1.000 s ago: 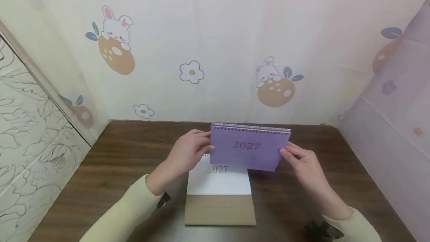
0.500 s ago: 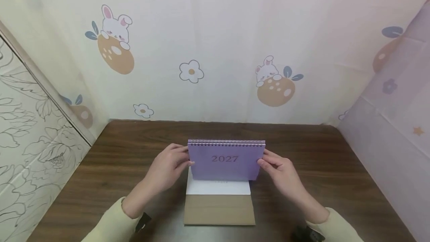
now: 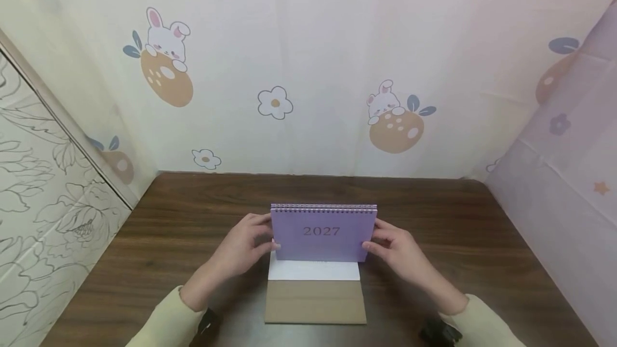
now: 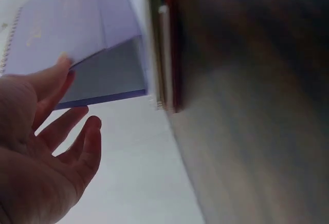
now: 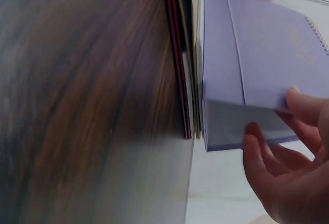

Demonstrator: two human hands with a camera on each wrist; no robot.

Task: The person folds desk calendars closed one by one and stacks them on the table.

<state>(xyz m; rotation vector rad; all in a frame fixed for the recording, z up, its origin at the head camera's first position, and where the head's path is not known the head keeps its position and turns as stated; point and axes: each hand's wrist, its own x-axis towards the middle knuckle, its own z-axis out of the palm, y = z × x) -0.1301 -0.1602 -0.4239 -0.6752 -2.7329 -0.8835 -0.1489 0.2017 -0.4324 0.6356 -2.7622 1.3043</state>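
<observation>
A purple desk calendar (image 3: 320, 234) marked 2027 stands propped like a tent, spiral edge up, on a white calendar (image 3: 313, 270) with a brown lower flap (image 3: 315, 301). My left hand (image 3: 243, 245) holds its left side, thumb on the front cover and other fingers toward the back. On the opposite side my right hand (image 3: 395, 248) grips it the same way. In the left wrist view the hollow between the purple calendar's panels (image 4: 110, 75) shows. Beneath it, the right wrist view shows a stack of thin edges (image 5: 187, 75), dark red, dark green and cream.
The brown wooden table (image 3: 193, 202) surrounds the stack and ends at a pale curtain (image 3: 318, 138) with rabbit and flower prints. A floral panel (image 3: 48, 202) borders the left side, and pale cloth hangs at the right.
Both hands have brought the purple calendar left and down from the air, and levelled it over the white one. In the last half second it sank slightly, and the right thumb slid inward.
</observation>
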